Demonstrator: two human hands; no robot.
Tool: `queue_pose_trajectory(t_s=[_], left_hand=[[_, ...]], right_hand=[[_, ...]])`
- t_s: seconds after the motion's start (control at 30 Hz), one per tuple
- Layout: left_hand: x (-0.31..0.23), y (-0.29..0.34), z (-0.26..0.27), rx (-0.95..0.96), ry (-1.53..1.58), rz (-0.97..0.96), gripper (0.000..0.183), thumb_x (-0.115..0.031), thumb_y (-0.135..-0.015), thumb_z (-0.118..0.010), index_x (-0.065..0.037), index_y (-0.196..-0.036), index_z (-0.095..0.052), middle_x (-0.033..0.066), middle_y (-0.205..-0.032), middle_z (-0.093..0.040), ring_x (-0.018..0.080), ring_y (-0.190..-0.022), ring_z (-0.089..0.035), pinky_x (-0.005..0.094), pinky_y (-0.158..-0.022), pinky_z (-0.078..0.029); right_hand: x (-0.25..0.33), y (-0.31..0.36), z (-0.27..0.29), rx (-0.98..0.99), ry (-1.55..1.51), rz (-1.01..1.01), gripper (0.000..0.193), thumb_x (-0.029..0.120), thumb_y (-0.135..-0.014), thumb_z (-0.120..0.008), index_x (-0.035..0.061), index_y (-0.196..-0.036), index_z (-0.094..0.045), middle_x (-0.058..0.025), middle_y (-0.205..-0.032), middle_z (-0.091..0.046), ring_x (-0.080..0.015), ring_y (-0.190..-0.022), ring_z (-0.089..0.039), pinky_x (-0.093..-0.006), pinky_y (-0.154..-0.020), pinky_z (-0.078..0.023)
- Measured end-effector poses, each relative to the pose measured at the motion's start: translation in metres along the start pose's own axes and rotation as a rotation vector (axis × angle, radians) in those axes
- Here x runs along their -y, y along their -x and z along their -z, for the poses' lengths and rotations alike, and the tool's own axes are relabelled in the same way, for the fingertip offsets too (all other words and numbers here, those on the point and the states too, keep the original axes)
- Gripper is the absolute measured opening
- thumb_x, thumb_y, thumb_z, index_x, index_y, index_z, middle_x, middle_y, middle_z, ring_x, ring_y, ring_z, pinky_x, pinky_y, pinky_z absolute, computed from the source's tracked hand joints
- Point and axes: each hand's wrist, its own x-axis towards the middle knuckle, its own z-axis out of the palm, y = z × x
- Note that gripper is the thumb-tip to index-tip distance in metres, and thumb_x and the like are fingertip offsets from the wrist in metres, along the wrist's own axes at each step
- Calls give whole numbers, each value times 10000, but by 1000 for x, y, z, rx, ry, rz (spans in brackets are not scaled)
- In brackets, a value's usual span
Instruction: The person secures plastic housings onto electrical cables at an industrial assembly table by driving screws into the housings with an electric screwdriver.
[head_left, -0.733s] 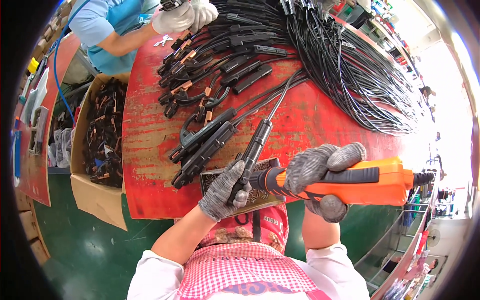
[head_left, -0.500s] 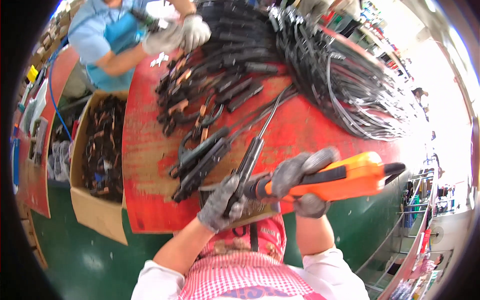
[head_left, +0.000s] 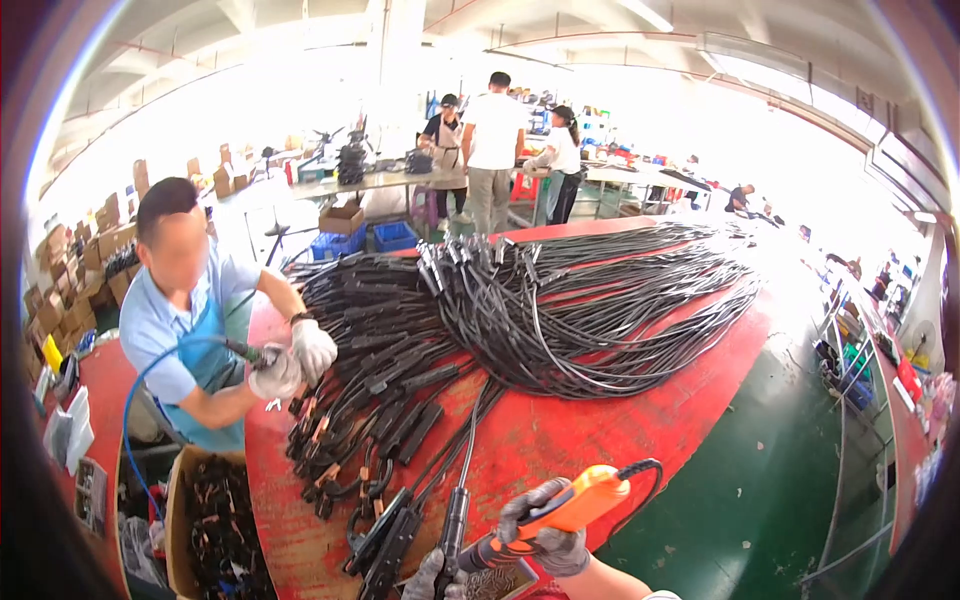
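My gloved left hand point(head_left: 425, 578) is closed around a black cable handle point(head_left: 455, 525) at the lower edge, partly cut off. A cable runs up from the handle onto the pile. My gloved right hand point(head_left: 562, 550) is wrapped round an orange power screwdriver point(head_left: 590, 496) with a black cord looping from its back end. The screwdriver's dark nose points down left toward the handle; whether they touch cannot be made out. Beneath it lies a tray of small metal pieces point(head_left: 500, 582). More black handles point(head_left: 392, 552) lie just left of my left hand.
A red table point(head_left: 640, 432) carries a large bundle of black cables point(head_left: 600, 330) and many handles with copper-coloured parts. Across at left, a co-worker point(head_left: 190, 330) in a blue apron holds a tool on a blue hose point(head_left: 135, 430). A carton of dark parts point(head_left: 180, 520) stands beside the table.
The view has tilted up, so my hands now sit at the lower edge and the room beyond shows. Both hands keep their holds on the handle and the screwdriver.
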Motion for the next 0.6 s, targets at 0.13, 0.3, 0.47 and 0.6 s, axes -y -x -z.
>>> queue_pose_trajectory(t_s=[0.13, 0.3, 0.47, 0.6], left_hand=[[-7, 8, -28, -165, -95, -87, 321, -432, -833, -522, -118, -769, -547, 9, -587, -475, 109, -425, -401, 226, -363, -325], [-20, 14, -31, -427, -863, -464, 288, -222, -833, -557, -134, -1087, -455, 28, -622, -504, 120, -432, -457, 231, -368, -377], [-44, 8, 33, -525, -1437, -508, 537, -161, -793, -581, -153, -1267, -329, 92, -686, -548, 193, -493, -534, 296, -449, -457], [-37, 26, 5, -658, -2157, -886, 571, -186, -745, -591, -182, -1273, -371, 186, -939, -532, 364, -826, -538, 402, -730, -468]], right_hand=[[27, 9, 20, -277, -180, 48, 484, 182, -648, -714, 64, -1049, -470, -198, -951, -584, -281, -732, -591, -406, -644, -493], [57, 43, 71, -453, -236, -157, 403, 153, -651, -686, 45, -997, -509, -200, -916, -591, -290, -674, -592, -407, -608, -500], [79, 71, 100, -561, -189, -565, 367, 132, -670, -642, 17, -998, -522, -204, -894, -596, -241, -660, -597, -356, -614, -500], [77, 80, 110, -434, 194, -914, 360, 108, -694, -672, 31, -1018, -536, -110, -973, -598, -86, -656, -566, -246, -646, -482]])
